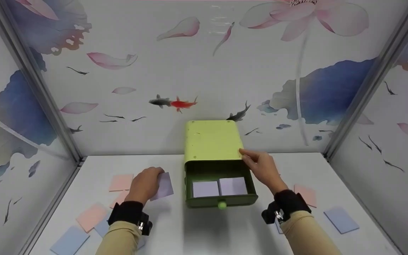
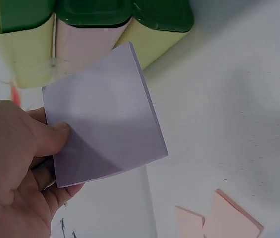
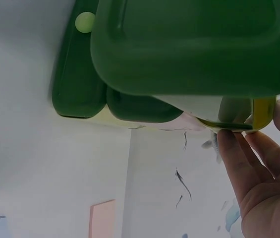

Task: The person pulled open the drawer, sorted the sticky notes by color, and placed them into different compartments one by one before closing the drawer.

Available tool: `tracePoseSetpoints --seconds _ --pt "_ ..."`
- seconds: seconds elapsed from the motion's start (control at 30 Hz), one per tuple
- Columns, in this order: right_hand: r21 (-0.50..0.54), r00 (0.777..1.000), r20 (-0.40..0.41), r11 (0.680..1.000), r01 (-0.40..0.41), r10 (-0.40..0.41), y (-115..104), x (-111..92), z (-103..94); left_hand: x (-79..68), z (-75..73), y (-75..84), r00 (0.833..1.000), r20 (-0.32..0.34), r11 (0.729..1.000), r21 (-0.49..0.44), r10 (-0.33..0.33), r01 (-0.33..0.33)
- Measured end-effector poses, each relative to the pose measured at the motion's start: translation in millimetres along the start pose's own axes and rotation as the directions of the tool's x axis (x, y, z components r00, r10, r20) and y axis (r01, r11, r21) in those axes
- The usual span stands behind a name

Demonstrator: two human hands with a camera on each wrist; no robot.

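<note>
My left hand (image 1: 143,185) pinches a lavender sticky-note pad (image 2: 105,119) by one edge, thumb on its face, left of a small drawer cabinet. The cabinet's yellow-green top (image 1: 213,140) stands near the back wall. Its top drawer (image 1: 221,201), dark green with a light green knob (image 1: 222,205), is pulled out. Two lavender pads lie side by side inside, a left pad (image 1: 205,189) and a right pad (image 1: 233,186). My right hand (image 1: 260,167) touches the casing's front right corner with fairly straight fingers (image 3: 236,153); the thumb lies at the upper edge.
Under the open drawer, two lower drawers, the middle one (image 3: 140,106) and the bottom one (image 3: 78,74), are closed. Several pink pads (image 1: 92,216) and blue pads (image 1: 70,241) lie at left. A pink pad (image 1: 306,195) and a blue pad (image 1: 341,219) lie at right. Patterned walls (image 1: 136,134) enclose the table.
</note>
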State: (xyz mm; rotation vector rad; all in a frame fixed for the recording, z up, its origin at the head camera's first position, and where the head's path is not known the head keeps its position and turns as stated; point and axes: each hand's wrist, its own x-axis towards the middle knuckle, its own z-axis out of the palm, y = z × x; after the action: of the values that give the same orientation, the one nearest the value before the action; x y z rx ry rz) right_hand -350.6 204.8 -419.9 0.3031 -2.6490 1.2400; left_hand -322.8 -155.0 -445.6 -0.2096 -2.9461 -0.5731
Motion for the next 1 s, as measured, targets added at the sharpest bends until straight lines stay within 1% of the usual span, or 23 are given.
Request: tracePoseSetpoints --seconds 0.17,0.27,0.47,0.6,0.8,0.9,1.0 --pt "0.006 1.0 -0.002 1.0 -0.007 0.007 0.4 0.4 1.9 3.8 -17.3 5.8 1.0 -0.005 1.0 0.028 0.011 -0.011" --pt "0.007 1.0 -0.005 1.0 0.004 -0.004 0.8 0.7 2.6 6.7 -27.4 10.5 0.999 -0.025 0.999 0.039 0.032 -0.031" --pt "0.001 1.0 0.003 1.0 -0.006 0.006 0.0 1.3 0.6 11.2 -46.9 24.0 0.998 -0.039 0.998 0.03 0.055 -0.054" --pt "0.004 1.0 0.009 1.0 -0.017 0.017 -0.3 1.2 0.1 13.4 -57.9 33.4 0.996 -0.033 0.996 0.036 0.082 -0.081" --pt "0.007 1.0 0.003 1.0 -0.016 0.016 -0.3 1.2 0.4 14.4 -67.1 53.1 0.994 -0.03 0.994 0.002 0.108 -0.108" --pt "0.009 1.0 -0.002 1.0 -0.007 0.007 -0.2 0.7 0.5 13.8 -68.7 65.0 0.992 -0.039 0.992 -0.028 0.121 -0.122" --pt "0.008 1.0 -0.004 1.0 -0.001 0.001 -0.1 0.6 1.0 13.0 -68.7 75.7 0.987 -0.056 0.987 -0.057 0.149 -0.152"
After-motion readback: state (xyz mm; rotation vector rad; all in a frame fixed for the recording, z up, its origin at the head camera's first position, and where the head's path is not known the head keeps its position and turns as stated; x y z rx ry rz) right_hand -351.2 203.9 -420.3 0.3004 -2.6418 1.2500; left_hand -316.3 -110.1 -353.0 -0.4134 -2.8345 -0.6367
